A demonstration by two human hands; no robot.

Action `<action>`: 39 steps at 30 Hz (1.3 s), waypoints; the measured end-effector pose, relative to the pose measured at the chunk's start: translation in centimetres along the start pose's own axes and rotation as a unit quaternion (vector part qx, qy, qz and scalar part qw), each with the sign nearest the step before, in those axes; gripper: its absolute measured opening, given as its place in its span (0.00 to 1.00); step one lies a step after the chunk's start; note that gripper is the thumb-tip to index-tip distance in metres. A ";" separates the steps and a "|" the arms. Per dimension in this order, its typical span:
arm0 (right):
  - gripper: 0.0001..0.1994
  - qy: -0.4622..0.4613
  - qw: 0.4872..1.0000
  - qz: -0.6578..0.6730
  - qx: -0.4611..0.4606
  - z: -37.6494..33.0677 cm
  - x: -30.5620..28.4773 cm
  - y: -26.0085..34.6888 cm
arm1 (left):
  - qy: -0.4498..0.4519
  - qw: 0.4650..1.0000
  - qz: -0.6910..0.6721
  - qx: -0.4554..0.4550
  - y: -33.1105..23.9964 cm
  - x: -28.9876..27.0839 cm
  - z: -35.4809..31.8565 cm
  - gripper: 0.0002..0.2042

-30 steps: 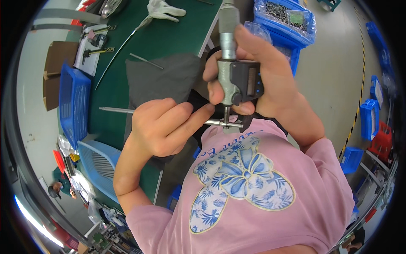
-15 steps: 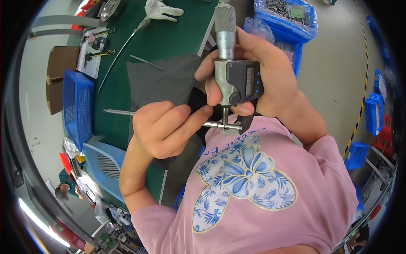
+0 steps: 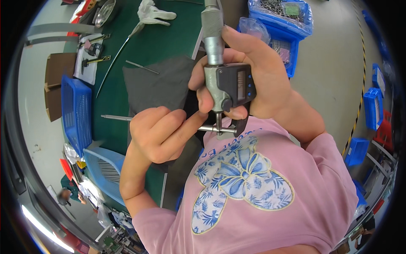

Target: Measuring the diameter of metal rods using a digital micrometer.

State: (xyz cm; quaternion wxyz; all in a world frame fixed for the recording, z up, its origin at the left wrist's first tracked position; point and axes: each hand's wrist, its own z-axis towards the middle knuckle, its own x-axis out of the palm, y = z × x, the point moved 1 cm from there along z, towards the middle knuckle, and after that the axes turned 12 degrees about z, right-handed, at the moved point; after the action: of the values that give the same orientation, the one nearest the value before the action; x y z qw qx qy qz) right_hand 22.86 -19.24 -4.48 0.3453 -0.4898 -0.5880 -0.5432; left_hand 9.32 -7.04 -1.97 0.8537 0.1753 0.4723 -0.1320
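My right hand [image 3: 270,80] is wrapped round a digital micrometer [image 3: 216,86] with a silver thimble, a dark display housing and blue buttons. Pinched in the closed fingers of my left hand [image 3: 156,133] is a slim metal rod [image 3: 116,117], its narrower end pointing left. Past my left fingers the rod's right end crosses the micrometer's jaw, beneath the spindle tip. Whether the spindle presses on the rod I cannot tell. Part of the curved frame is hidden by my right fingers.
A similar thin rod [image 3: 142,67] lies on a grey cloth [image 3: 156,84] on the green table [image 3: 112,97]. To the left stand a blue basket [image 3: 77,112] and a light blue basket [image 3: 97,163] holding several rods. A white glove [image 3: 154,13] and calipers [image 3: 96,59] lie farther off. Blue bins [image 3: 292,46] stand at right.
Both hands, with the micrometer and rod, have shifted slightly left in the view, and the micrometer tilts a little more. The rod still crosses the jaw. The background has shifted slightly too.
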 end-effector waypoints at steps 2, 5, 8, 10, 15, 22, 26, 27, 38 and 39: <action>0.34 0.005 1.000 0.002 0.000 -0.1 -0.1 0.0 | -0.005 1.000 -0.006 -0.004 0.0 0.1 -0.1 0.19; 0.34 0.007 1.000 0.000 0.011 -0.2 0.0 0.0 | -0.011 1.000 -0.014 -0.001 0.0 0.1 0.0 0.20; 0.34 0.018 1.000 0.001 0.009 -0.4 -0.1 0.2 | -0.010 1.000 -0.004 0.008 0.1 0.2 0.2 0.20; 0.34 -0.012 0.999 -0.032 -0.006 -0.3 0.2 0.2 | -0.001 1.000 -0.006 0.007 0.2 0.1 0.2 0.19; 0.34 0.006 0.999 -0.032 0.001 0.2 0.0 0.6 | 0.005 1.000 0.006 -0.015 0.1 -0.1 -0.2 0.20; 0.18 -0.089 0.915 -0.391 -0.037 8.4 -3.4 4.9 | 0.014 0.988 0.010 -0.154 0.0 2.7 -4.5 0.18; 0.16 -0.095 0.826 -0.556 -0.012 14.4 -3.5 5.2 | 0.008 0.970 0.031 -0.240 -0.1 4.6 -5.5 0.14; 0.17 -0.087 0.740 -0.666 -0.025 15.6 -3.0 5.0 | 0.003 0.963 0.042 -0.267 -0.1 4.9 -5.8 0.13; 0.09 0.103 0.304 -0.885 -0.338 19.3 -1.4 -1.8 | -0.004 0.903 0.043 -0.428 -1.1 6.1 -7.2 0.10; 0.08 0.091 0.348 -0.894 -0.268 19.3 -1.0 -3.3 | -0.001 0.906 0.045 -0.421 -1.1 6.3 -7.2 0.09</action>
State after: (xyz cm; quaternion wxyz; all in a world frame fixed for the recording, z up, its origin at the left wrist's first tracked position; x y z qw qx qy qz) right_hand 22.40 -0.39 -9.70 -0.4432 0.3116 -0.4653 -0.7000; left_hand 6.73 -5.40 -11.08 0.8534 -0.1800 0.4749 0.1173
